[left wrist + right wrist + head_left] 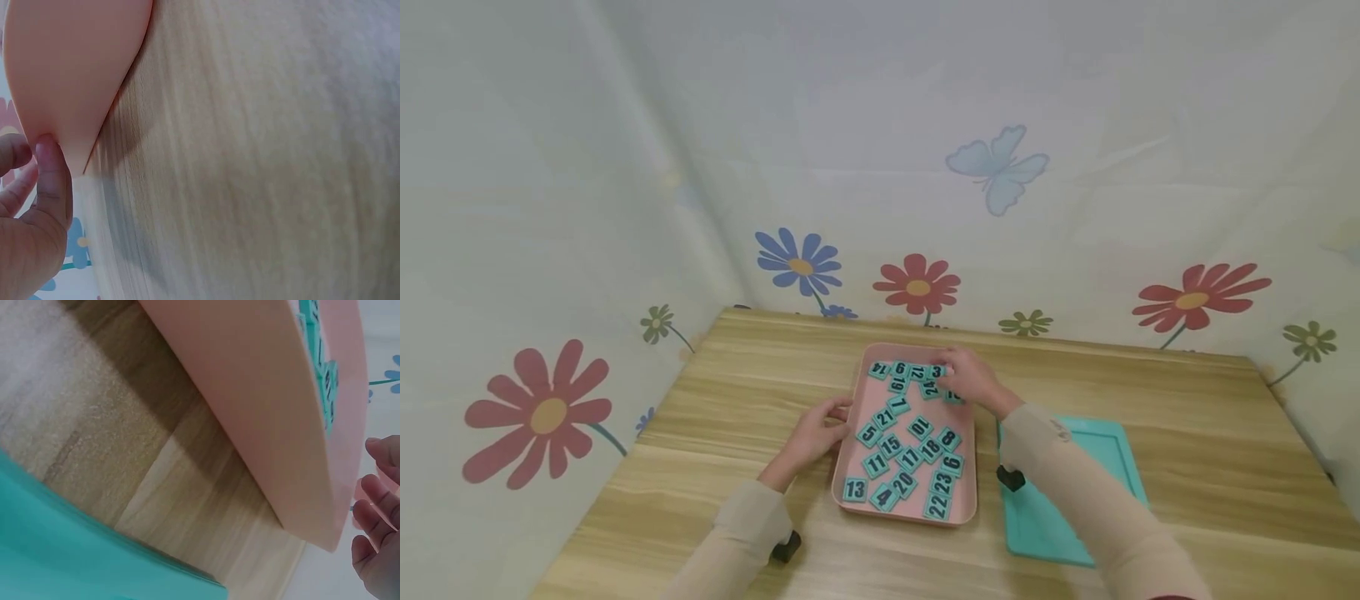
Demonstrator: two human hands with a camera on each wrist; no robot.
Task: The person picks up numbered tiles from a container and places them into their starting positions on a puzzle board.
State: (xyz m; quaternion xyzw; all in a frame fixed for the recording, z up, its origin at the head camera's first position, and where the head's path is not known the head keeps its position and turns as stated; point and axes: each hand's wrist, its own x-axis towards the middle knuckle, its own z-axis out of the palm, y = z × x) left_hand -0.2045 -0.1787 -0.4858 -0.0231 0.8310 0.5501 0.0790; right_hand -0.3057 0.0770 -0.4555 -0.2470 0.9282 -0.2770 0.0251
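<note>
A pink tray (917, 517) holds several turquoise tiles with black numbers, such as the 13 tile (854, 489) and the 22 tile (937, 506). My left hand (814, 432) grips the tray's left side. In the left wrist view its thumb (49, 153) presses the outer wall, with fingers at the rim. Over the tray's far right corner, my right hand (972, 379) has thumb and finger about the number 3 tile (937, 372). The right wrist view shows curled fingers (375, 519) beyond the tray wall (250, 394); the tile contact is hidden there.
A turquoise flat tray or lid (1045, 525) lies on the wooden table (760, 367) right of the pink tray, partly under my right forearm. A white curtain (850, 167) printed with flowers and a butterfly stands behind the table's far edge.
</note>
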